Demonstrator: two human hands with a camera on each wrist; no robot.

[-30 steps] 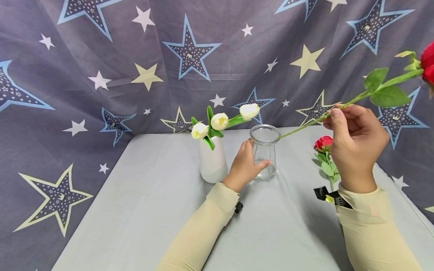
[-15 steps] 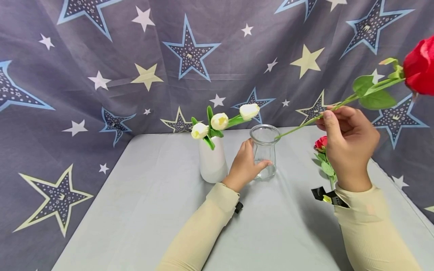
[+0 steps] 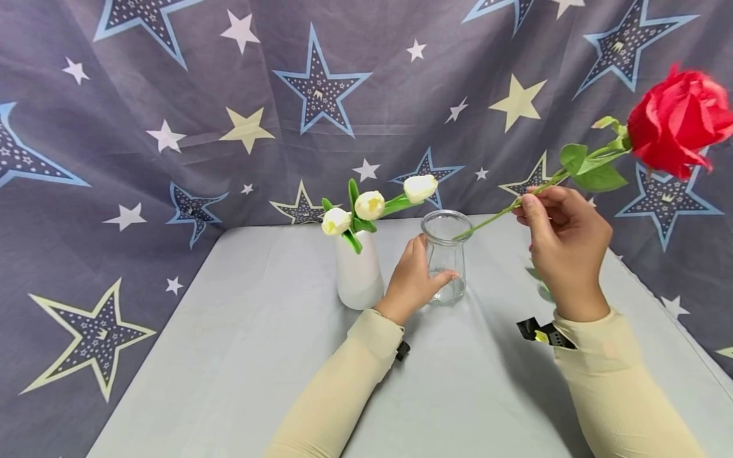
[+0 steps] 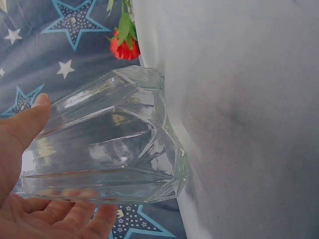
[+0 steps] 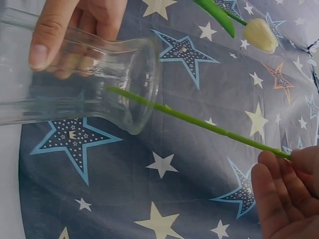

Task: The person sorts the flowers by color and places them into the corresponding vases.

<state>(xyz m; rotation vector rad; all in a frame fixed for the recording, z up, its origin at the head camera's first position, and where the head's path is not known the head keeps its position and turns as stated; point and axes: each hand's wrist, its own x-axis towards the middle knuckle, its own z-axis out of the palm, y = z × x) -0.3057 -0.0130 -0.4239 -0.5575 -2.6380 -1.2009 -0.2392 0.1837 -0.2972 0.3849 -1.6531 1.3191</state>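
Note:
A clear glass vase (image 3: 448, 261) with a flared rim stands upright on the grey table. My left hand (image 3: 417, 280) grips it from the left, thumb across the front and fingers behind; the left wrist view shows the faceted glass (image 4: 109, 144) between thumb and fingers. My right hand (image 3: 569, 248) pinches the green stem of a large red rose (image 3: 678, 124), tilted with its bloom up to the right. In the right wrist view the stem's lower end (image 5: 124, 93) is inside the vase mouth, just past the rim.
Left of the glass vase stands a white vase (image 3: 359, 273) holding three white tulips (image 3: 370, 205). Another red rose (image 4: 124, 49) lies on the table to the right, mostly hidden behind my right hand in the head view. A star-patterned cloth (image 3: 229, 95) hangs behind the table.
My right hand has moved left with the rose, bringing the whole bloom into view. The stem's end has gone from the vase's rim into its mouth. My left hand stays put.

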